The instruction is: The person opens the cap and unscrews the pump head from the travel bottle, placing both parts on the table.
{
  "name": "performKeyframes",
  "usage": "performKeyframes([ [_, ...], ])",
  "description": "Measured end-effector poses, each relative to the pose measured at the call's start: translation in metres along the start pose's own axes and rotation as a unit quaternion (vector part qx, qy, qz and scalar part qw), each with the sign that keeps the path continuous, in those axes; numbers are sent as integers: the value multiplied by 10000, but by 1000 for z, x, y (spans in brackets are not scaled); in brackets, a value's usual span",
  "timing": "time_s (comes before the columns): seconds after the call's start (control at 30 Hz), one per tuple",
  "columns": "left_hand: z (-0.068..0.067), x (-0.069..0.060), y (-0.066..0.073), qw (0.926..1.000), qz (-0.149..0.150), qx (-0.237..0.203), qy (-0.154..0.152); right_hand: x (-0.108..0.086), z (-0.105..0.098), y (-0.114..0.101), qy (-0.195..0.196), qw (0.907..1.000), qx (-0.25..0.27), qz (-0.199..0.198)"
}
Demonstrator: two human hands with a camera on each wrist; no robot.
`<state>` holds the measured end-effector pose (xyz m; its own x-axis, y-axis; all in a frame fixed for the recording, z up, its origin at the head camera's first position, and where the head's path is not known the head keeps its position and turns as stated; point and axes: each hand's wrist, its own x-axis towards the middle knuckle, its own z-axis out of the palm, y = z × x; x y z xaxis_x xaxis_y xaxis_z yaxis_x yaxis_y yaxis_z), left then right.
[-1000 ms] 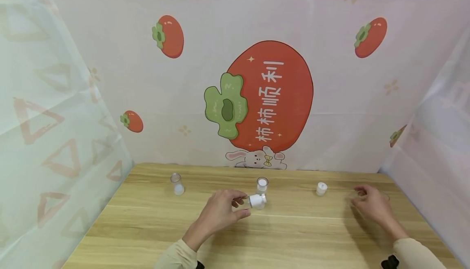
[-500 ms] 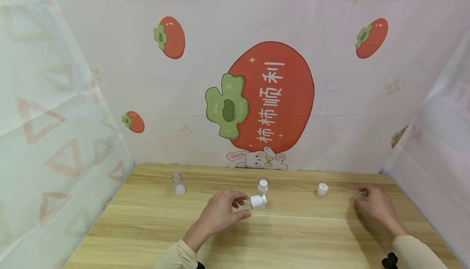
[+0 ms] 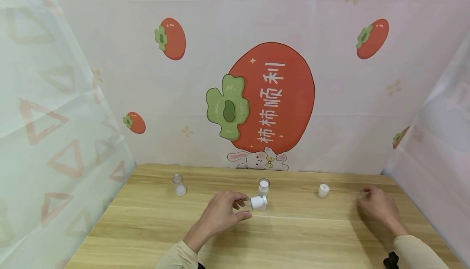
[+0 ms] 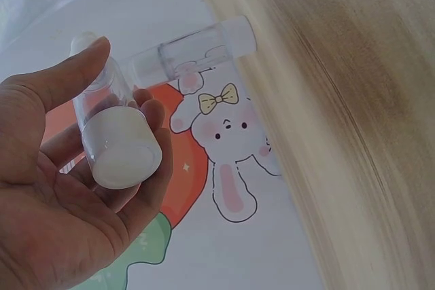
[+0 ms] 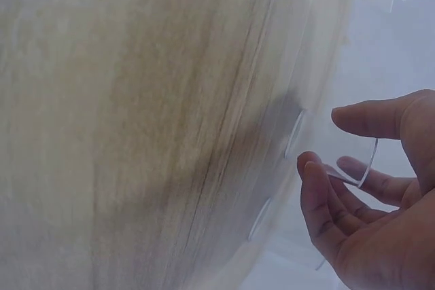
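Note:
My left hand [image 3: 225, 210] holds a small clear bottle [image 4: 112, 134] with white ends, tilted above the table, the thumb and fingers curled round its clear part. Just behind it in the head view stands another clear bottle [image 3: 263, 191] with a white top. At the far right my right hand [image 3: 378, 205] is low over the table. In the right wrist view, its thumb and fingers curl round a clear cup-like cover [image 5: 368, 161], which is hard to make out. A second clear rim [image 5: 259, 219] lies beside it on the table. Between the hands sits a small white cap [image 3: 323, 190].
A clear bottle with a white inside piece [image 3: 179, 185] stands at the back left of the wooden table [image 3: 286, 244]. A white cloth backdrop [image 3: 338, 97] printed with persimmons and a rabbit rises along the table's back edge, with cloth sides at left and right.
My right hand's fingers have drawn closer together at the clear cover. The left hand and its bottle have barely moved. The head view has shifted slightly.

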<state>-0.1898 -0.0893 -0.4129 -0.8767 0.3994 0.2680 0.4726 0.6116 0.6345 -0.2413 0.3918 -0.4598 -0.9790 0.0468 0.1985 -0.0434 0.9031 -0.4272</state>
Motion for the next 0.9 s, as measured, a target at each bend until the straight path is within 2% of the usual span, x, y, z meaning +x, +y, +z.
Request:
performKeyframes([
  [0.13,0,0,1,10000,-51,-7,-13,-1,-1,-1,-15,10000,-37,53],
  [0.33,-1,0,1,10000,-11,7,9,0,-7,-3,-397,9986,-64,357],
  [0.43,-1,0,1,10000,-38,8,7,-2,-9,-7,-401,9981,-31,463],
  [0.67,-1,0,4,10000,-26,67,24,-7,-12,-22,-73,9990,-6,431],
  [0.83,-2,-1,7,9998,-4,175,21,-11,-10,-37,308,9993,-63,201],
  [0.9,-1,-1,9,9998,20,213,26,-13,-10,-44,340,9993,-89,124],
])
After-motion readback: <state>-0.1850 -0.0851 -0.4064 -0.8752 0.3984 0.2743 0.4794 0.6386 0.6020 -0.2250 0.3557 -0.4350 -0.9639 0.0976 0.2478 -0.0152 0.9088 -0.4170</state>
